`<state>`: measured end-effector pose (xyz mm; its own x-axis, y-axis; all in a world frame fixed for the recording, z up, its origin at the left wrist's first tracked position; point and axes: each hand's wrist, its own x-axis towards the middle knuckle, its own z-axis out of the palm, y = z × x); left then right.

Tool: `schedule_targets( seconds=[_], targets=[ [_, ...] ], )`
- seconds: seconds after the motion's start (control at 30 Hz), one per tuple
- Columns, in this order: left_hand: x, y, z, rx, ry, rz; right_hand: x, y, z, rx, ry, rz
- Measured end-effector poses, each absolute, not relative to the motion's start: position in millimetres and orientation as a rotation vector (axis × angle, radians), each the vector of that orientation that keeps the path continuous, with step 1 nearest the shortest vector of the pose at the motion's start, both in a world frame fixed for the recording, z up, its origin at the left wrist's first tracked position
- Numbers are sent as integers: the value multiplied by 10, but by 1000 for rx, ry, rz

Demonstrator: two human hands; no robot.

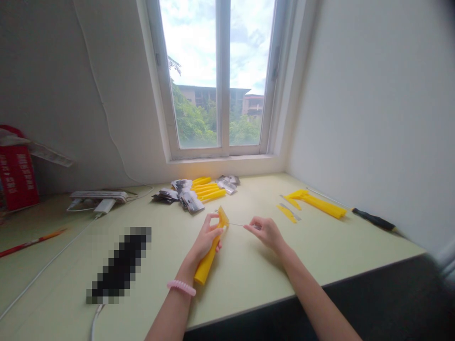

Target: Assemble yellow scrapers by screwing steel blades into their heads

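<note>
My left hand (209,237) is wrapped round a yellow-handled tool (206,266), its wider head tilted up and its handle pointing down toward me. To the right, my right hand (261,229) is closed round a small tool whose grip is mostly hidden by the fingers. A thin metal shaft (235,224) runs from that hand to the head of the yellow tool. Whether its tip touches or enters the head is too small to tell.
Yellow handles (209,191) and grey packets (192,201) lie in a pile near the window. At the right are another yellow tool (323,206), loose yellow pieces (287,213) and a black-handled tool (373,219). A blurred black object (121,267), cables and a power strip (99,195) lie left.
</note>
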<state>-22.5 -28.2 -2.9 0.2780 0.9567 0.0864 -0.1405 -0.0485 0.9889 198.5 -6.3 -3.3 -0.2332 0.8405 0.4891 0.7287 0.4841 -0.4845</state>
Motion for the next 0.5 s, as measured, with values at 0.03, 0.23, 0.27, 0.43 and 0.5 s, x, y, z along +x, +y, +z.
schedule_targets(
  seconds=[0.03, 0.23, 0.27, 0.43, 0.5],
  targets=[
    [-224, -280, -31, 1281, 867, 1107, 1986, -66, -29, -1301, -2022, 203],
    [-212, -272, -31, 1257, 868, 1117, 1974, -98, -1, -1337, -2045, 239],
    [-211, -272, -28, 1256, 873, 1116, 1971, -99, -1, -1335, -2041, 234],
    [-215, -282, -17, 1266, 877, 1109, 1960, -84, -10, -1296, -2034, 213],
    [-214, -287, -16, 1276, 871, 1108, 1958, -85, -7, -1296, -2052, 217]
  ],
)
